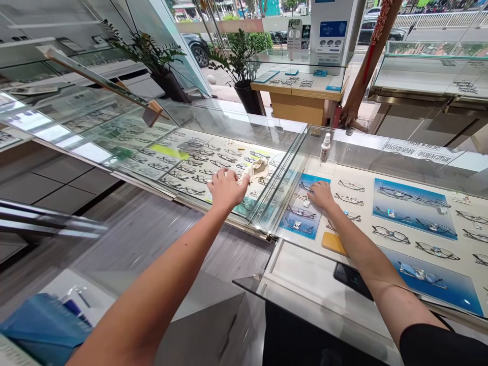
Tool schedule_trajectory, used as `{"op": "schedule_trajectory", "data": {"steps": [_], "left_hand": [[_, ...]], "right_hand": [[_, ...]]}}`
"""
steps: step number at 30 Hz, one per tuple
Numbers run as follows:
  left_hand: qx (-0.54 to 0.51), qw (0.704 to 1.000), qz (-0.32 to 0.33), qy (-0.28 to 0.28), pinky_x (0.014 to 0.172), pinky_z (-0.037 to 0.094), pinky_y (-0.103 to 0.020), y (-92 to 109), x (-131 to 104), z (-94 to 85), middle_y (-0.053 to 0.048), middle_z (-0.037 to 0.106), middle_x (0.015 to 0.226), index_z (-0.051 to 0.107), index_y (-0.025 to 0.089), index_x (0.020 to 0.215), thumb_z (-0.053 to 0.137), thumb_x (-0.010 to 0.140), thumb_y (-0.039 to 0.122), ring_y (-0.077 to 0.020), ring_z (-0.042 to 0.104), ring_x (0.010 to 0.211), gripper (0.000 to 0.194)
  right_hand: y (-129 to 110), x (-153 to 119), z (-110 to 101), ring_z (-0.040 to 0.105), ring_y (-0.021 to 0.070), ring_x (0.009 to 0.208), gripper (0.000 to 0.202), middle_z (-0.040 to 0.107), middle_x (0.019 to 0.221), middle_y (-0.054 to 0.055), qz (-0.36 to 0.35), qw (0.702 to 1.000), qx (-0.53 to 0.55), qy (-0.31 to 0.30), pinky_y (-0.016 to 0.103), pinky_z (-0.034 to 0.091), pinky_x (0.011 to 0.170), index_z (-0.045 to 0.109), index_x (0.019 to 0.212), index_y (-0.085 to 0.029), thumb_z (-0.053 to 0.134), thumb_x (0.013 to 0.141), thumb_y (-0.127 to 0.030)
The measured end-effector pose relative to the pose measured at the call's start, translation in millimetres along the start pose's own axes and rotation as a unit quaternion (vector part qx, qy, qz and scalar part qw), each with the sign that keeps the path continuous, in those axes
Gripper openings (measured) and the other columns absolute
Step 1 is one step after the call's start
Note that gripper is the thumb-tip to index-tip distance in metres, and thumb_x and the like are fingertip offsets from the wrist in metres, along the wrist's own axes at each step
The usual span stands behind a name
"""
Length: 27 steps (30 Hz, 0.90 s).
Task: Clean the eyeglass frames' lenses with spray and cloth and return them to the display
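My left hand is over the glass top of the left display case, with a crumpled cream cloth at its thumb and fingers. The cloth bunches out to the right of the hand, against the glass. My right hand rests on the glass of the right display case, fingers slightly bent and nothing seen in them. Beneath that hand, inside the case, lie eyeglasses on a blue panel. A small white spray bottle stands upright on the glass beyond the right hand.
A mirror with a wooden frame leans over the left case. A yellow pad and a black phone lie near my right forearm. Glass edges meet between the cases. Potted plants and another display table stand farther back.
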State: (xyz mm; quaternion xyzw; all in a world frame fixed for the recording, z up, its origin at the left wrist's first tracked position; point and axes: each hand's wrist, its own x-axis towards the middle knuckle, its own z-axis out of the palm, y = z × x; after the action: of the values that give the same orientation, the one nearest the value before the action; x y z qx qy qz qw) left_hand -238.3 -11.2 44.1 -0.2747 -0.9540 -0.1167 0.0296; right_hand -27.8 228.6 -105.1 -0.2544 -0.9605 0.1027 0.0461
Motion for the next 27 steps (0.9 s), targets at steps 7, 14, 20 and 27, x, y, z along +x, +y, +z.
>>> {"op": "schedule_trajectory", "data": {"steps": [7, 14, 20, 27], "left_hand": [[-0.003, 1.0, -0.003, 0.001, 0.12, 0.038, -0.062, 1.7, -1.6, -1.8, -0.021, 0.052, 0.16, 0.061, 0.021, 0.099, 0.045, 0.099, 0.053, -0.0426, 0.045, 0.148, 0.036], [0.005, 1.0, 0.0, 0.0, 0.121, 0.037, -0.063, 1.2, -1.0, -1.4, -0.022, 0.05, 0.161, 0.063, 0.02, 0.103, 0.042, 0.1, 0.055, -0.044, 0.044, 0.149, 0.041], [0.013, 1.0, 0.005, -0.003, 0.122, 0.036, -0.063, -0.1, 1.1, 2.1, -0.025, 0.045, 0.165, 0.064, 0.018, 0.108, 0.039, 0.101, 0.056, -0.0443, 0.04, 0.153, 0.046], [0.002, 1.0, 0.008, 0.003, 0.121, 0.037, -0.063, 1.2, 5.5, 6.2, -0.024, 0.047, 0.164, 0.067, 0.018, 0.11, 0.04, 0.1, 0.056, -0.0436, 0.04, 0.153, 0.047]], "right_hand": [[2.7, 4.9, -0.6, 0.05, 0.0373, 0.139, 0.039, 0.074, 0.137, 0.016, -0.004, 1.0, 0.006, 0.001, 0.054, 0.029, 0.119, 0.079, 0.117, -0.014, 0.045, 0.106, -0.031], [0.8, 5.4, -8.3, 0.051, 0.0366, 0.137, 0.034, 0.075, 0.135, 0.015, 0.003, 1.0, 0.023, 0.005, 0.054, 0.029, 0.118, 0.079, 0.113, -0.015, 0.048, 0.104, -0.026], [-30.0, -19.7, -26.2, 0.056, 0.0338, 0.122, 0.028, 0.073, 0.124, 0.019, -0.013, 0.998, 0.054, 0.039, 0.048, 0.036, 0.108, 0.074, 0.107, -0.013, 0.048, 0.103, -0.024], [-88.7, -90.4, -20.4, 0.059, 0.0197, 0.085, 0.012, 0.07, 0.085, 0.005, -0.113, 0.987, 0.114, 0.006, 0.031, 0.039, 0.083, 0.061, 0.081, -0.02, 0.057, 0.088, -0.012]]}}
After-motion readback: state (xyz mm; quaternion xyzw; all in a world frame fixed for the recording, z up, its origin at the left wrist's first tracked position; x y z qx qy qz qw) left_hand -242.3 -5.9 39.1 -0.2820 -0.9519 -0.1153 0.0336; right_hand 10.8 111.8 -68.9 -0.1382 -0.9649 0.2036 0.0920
